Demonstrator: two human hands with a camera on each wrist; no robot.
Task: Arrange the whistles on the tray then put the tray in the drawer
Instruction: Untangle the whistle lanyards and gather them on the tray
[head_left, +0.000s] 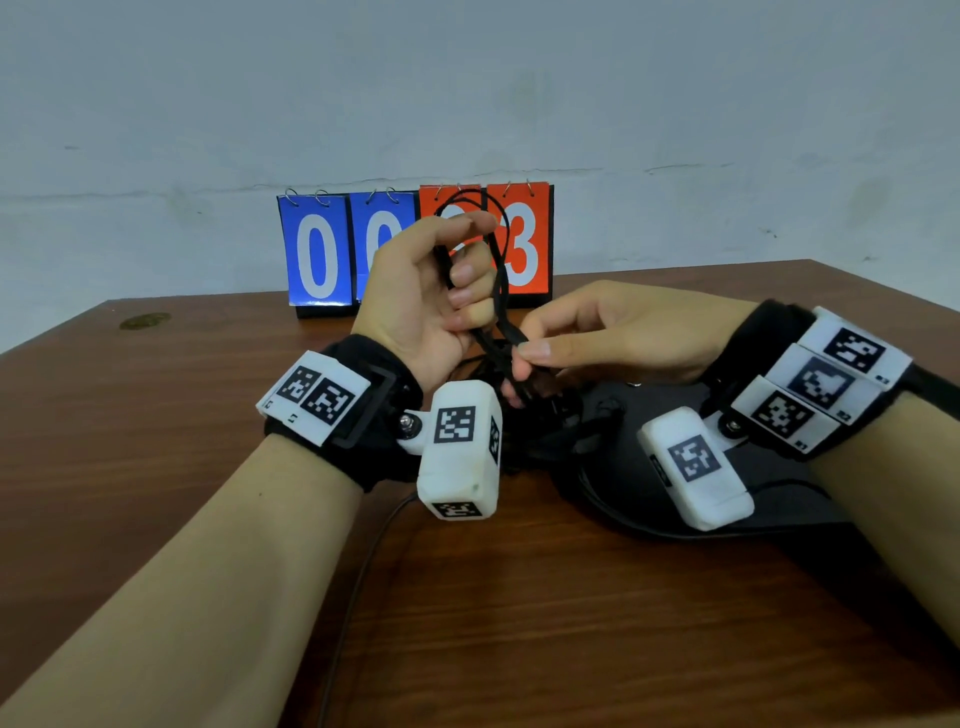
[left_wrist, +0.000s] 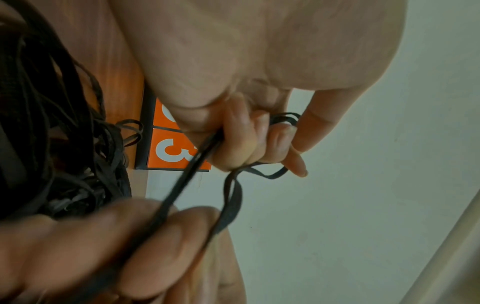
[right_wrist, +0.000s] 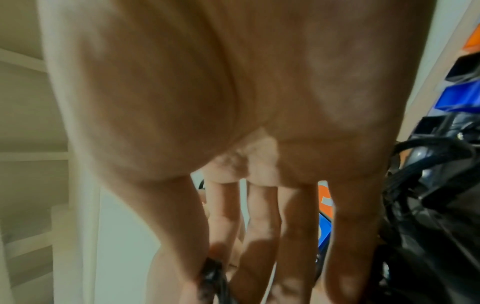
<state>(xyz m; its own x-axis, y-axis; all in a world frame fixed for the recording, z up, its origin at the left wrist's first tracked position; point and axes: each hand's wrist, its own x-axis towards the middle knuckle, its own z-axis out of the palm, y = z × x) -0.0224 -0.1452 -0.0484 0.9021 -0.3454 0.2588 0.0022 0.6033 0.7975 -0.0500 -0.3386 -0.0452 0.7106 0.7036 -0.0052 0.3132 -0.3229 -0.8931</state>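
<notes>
A black lanyard cord (head_left: 498, 270) runs in a loop over my raised left hand (head_left: 467, 265), whose fingers curl round it. My right hand (head_left: 527, 356) pinches the same cord lower down between thumb and forefinger. In the left wrist view the cord (left_wrist: 233, 197) stretches from the curled left fingers (left_wrist: 241, 144) down to the right fingers (left_wrist: 145, 232). The right wrist view shows the cord (right_wrist: 213, 273) nipped at the right fingertips. Below both hands a tangled heap of black lanyards (head_left: 561, 421) lies at the left end of a black tray (head_left: 779, 499). No whistle body shows clearly.
A flip scoreboard (head_left: 317, 249) with blue and orange number cards stands at the back of the wooden table (head_left: 519, 623), against the wall. A thin black cable (head_left: 358, 587) trails over the table towards the front edge.
</notes>
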